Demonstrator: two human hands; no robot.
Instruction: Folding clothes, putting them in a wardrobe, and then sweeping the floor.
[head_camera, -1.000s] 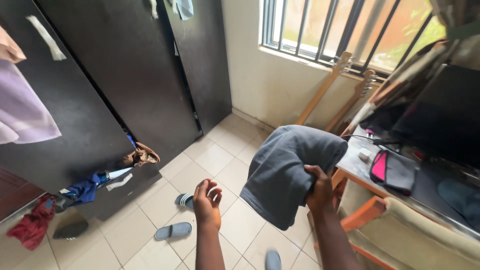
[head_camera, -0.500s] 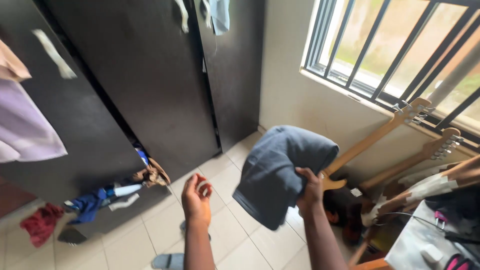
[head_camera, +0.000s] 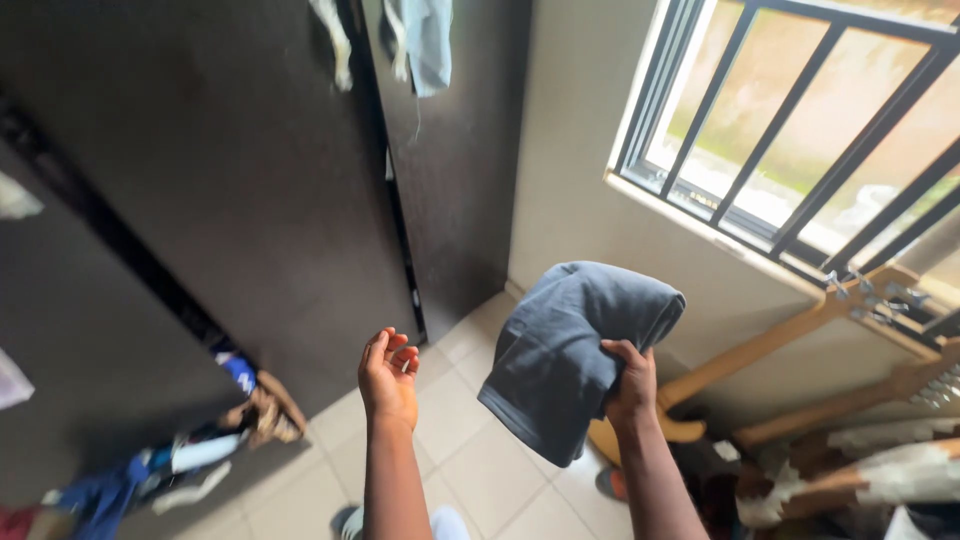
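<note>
My right hand (head_camera: 630, 385) grips a folded dark grey garment (head_camera: 565, 350) and holds it up at chest height; the cloth drapes over and to the left of the hand. My left hand (head_camera: 388, 378) is raised beside it, a little to the left, fingers curled loosely and holding nothing. Both hands are in front of a tall dark wardrobe (head_camera: 270, 200).
Clothes (head_camera: 170, 460) spill from the wardrobe's open lower part at the left. A light blue garment (head_camera: 425, 40) hangs on its door. A barred window (head_camera: 800, 130) is at the right, with two guitars (head_camera: 800, 340) leaning below it. The floor (head_camera: 470, 470) is tiled.
The view has swung up and to the left, toward the wardrobe and window. Both hands stay raised with the grey garment in my right hand; the desk and slippers have left view.
</note>
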